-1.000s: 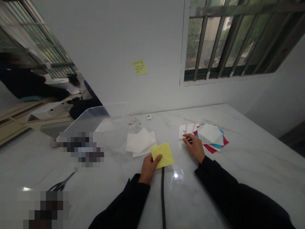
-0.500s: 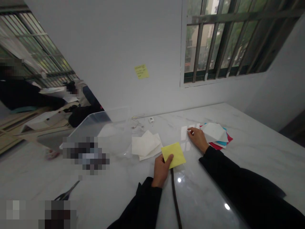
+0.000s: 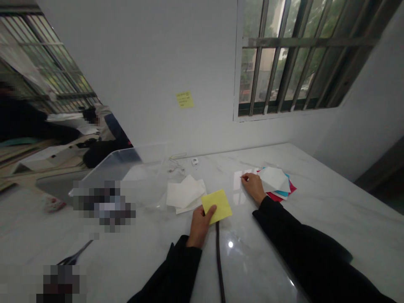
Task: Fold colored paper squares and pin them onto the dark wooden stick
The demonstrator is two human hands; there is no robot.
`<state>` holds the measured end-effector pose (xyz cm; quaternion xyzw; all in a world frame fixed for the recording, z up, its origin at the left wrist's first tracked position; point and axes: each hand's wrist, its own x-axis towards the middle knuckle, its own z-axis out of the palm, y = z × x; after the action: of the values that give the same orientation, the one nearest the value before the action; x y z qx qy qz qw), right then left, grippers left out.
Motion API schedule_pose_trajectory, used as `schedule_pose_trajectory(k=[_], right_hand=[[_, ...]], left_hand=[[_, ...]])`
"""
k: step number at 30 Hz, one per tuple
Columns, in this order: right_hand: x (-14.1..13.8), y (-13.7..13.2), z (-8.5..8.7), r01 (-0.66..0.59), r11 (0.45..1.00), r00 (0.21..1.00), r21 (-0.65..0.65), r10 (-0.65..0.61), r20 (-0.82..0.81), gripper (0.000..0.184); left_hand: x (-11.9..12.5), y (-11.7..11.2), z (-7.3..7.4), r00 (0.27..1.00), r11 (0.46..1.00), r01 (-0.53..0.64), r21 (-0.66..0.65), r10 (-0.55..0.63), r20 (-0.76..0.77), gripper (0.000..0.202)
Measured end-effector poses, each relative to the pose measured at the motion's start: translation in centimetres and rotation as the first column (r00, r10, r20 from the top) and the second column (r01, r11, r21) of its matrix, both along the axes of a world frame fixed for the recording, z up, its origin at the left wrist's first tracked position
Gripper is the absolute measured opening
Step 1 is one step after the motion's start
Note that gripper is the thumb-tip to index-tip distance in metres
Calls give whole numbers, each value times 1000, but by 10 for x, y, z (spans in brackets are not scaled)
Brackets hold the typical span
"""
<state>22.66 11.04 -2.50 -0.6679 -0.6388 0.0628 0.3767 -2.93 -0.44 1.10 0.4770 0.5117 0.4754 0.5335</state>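
In my left hand (image 3: 199,225) I pinch a square of yellow paper (image 3: 218,207), thumb on top and fingers beneath. It is held above the marble-patterned table, close to several overlapping white paper sheets (image 3: 185,192). My right hand (image 3: 254,187) rests at the left side of a pile of paper with a white piece (image 3: 276,179) on top and blue and red sheets (image 3: 293,186) showing below. The right thumb and fingertips are pinched together. A tiny dark tip shows at them, too small to name.
A clear plastic box (image 3: 109,168) stands at the left, beside a blurred patch. Scissors (image 3: 74,257) lie nearer me. Thin wires (image 3: 176,162) and a small white block (image 3: 195,161) lie by the wall. A dark cord (image 3: 219,261) runs below the yellow paper.
The camera view has shifted, so things on the table appear further left and slightly lower. The right fingertips look closer together. My left hand keeps hold of the yellow paper.
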Motion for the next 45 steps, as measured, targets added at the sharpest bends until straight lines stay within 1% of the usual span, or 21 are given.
schedule_pose_trajectory(k=[4,7,13,17,21,24,26,28,29,32,34,36,38,41,43,45], right_hand=[[0,-4,5,-17,1000,999,6,18,-47,18],[-2,-13,10,-52,998,994,23,54,-99,14],[-2,-51,18,-166,986,961,11,165,-221,8],[8,-78,19,-234,972,933,16,230,-277,12],[18,-93,18,-319,946,904,-63,283,-320,20],[22,-97,17,-379,917,871,-126,307,-384,24],[23,-97,16,-405,903,851,-145,315,-420,25],[22,-97,17,-437,888,812,-143,321,-487,28],[20,-98,18,-453,881,779,-136,317,-541,30],[10,-104,22,-490,868,645,-82,298,-703,34],[1,-112,27,-502,865,575,-22,315,-755,34],[-8,-121,33,-494,868,546,43,348,-762,30],[-15,-129,38,-473,877,559,81,370,-742,25],[-18,-135,42,-452,886,639,102,402,-656,19],[-19,-136,42,-454,881,690,131,441,-574,16],[-20,-136,40,-471,869,707,153,476,-523,14]], left_hand=[[-3,0,-3,1000,1000,8,-7,-8,16,43],[-4,1,-5,1000,1000,5,-15,-5,13,43],[-2,-1,-4,1000,1000,8,-10,-8,1,41],[0,-2,-2,1000,1000,0,-15,0,-5,44],[0,-3,-1,1000,1000,3,-24,-3,0,44],[1,-3,-1,1000,1000,12,-19,-12,-9,45],[2,-3,1,999,1000,14,-19,-15,-34,45],[4,-4,3,997,1000,16,-14,-17,-75,46],[5,-4,4,995,1000,16,-7,-17,-97,45],[11,-8,6,989,1000,13,20,-10,-147,43],[16,-12,7,985,999,16,34,-10,-172,40],[22,-17,8,981,998,21,54,-10,-192,38],[27,-21,10,979,997,26,76,-10,-205,38],[32,-26,12,979,996,48,78,-32,-200,39],[34,-28,14,980,996,55,71,-40,-196,39],[34,-29,15,980,997,51,64,-37,-197,39]])
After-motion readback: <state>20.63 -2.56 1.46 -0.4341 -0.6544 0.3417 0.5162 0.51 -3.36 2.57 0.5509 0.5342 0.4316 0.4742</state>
